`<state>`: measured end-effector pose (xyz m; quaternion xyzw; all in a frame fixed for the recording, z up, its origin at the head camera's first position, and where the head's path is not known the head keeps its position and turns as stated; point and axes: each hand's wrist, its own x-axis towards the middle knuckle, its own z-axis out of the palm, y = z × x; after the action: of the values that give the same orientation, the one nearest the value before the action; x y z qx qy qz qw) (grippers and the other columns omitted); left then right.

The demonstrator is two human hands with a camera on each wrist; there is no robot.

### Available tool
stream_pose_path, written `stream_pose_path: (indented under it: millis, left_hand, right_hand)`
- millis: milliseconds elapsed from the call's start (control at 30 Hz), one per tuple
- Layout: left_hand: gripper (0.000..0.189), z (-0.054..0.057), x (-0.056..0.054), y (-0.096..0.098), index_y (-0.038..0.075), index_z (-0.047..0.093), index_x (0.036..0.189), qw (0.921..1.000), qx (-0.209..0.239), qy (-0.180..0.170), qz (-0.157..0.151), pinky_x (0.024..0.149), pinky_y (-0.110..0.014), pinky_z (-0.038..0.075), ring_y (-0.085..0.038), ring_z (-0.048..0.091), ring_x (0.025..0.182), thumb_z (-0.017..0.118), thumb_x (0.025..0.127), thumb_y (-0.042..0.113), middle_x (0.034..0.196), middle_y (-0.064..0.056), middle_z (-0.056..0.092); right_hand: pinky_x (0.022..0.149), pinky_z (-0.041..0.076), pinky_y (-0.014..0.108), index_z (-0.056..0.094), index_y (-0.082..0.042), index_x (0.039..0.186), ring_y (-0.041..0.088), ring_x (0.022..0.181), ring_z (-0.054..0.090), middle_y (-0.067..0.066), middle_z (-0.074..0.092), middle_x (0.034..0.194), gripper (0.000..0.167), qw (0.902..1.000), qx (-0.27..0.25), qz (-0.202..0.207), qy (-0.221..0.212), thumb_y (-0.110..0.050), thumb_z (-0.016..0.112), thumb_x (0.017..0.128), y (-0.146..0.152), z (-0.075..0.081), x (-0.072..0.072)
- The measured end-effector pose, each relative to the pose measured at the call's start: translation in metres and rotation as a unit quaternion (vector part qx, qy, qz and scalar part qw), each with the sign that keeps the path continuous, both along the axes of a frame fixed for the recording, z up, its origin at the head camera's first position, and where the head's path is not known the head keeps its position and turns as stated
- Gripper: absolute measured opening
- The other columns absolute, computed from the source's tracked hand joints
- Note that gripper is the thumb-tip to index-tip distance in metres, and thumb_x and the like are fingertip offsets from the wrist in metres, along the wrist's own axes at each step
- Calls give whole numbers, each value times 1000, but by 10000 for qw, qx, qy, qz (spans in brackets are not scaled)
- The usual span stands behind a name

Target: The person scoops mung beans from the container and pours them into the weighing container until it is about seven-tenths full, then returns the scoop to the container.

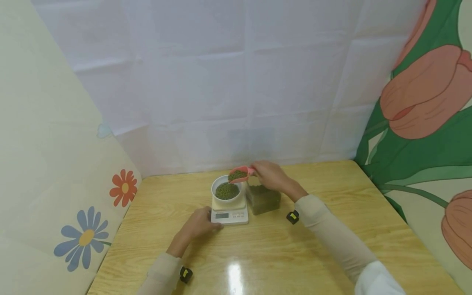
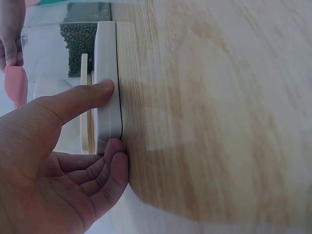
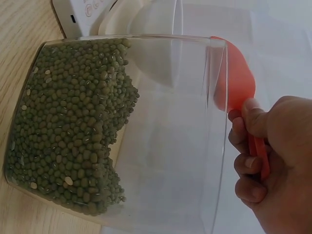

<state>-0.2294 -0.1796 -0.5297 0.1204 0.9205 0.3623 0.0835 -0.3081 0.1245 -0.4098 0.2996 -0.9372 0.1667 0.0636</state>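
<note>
A white kitchen scale (image 1: 240,215) stands on the table, bearing a white bowl (image 1: 225,201) of green mung beans (image 1: 227,191). My left hand (image 1: 200,221) holds the scale's front left corner; in the left wrist view its thumb (image 2: 95,95) lies along the scale's edge and its curled fingers touch the side. Above the bowl's right rim, my right hand (image 1: 271,175) grips the handle of a pink scoop (image 3: 239,75) loaded with beans (image 1: 237,175). Below that hand is a clear container (image 3: 170,161), partly filled with mung beans (image 3: 68,126).
The wood-grain table (image 1: 295,254) meets a white sheet (image 1: 199,102) behind the scale. Floral panels flank it, with a blue flower (image 1: 86,237) on the left and pink tulips (image 1: 420,92) on the right. The container stands close beside the scale.
</note>
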Motion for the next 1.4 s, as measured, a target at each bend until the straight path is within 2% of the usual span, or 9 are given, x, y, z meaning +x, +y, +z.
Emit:
stream_pose_path:
  millis: [400,767,1167,1400]
  left_hand:
    - [46,-1,-1,1,3,71,113,10000,14,-89,37,70,-31,57,-16,65,78,92,80,26,96,-7,75]
    - [45,0,0,1,1,71,111,9999,58,-84,26,68,-32,56,-16,63,76,92,79,25,93,-6,74]
    - [47,0,1,0,0,70,113,10000,58,-70,0,67,-31,56,-16,63,76,92,80,24,92,-7,73]
    - [44,0,0,1,2,69,111,9998,27,-182,50,66,-30,56,-16,63,75,91,81,26,90,-4,72]
  right_hand:
    - [88,62,43,72,-3,120,27,99,72,11,76,108,24,9999,108,-12,-1,-21,67,105,-3,6,1]
    - [87,62,45,72,-2,115,29,97,73,12,76,106,22,9994,167,103,277,-20,69,103,-4,6,1]
    - [91,61,46,71,-2,123,31,105,73,13,77,114,28,9990,362,130,211,-23,65,106,-4,10,3]
    - [90,62,44,72,-3,120,30,104,74,12,77,113,25,9988,386,172,232,-23,65,106,-5,13,5]
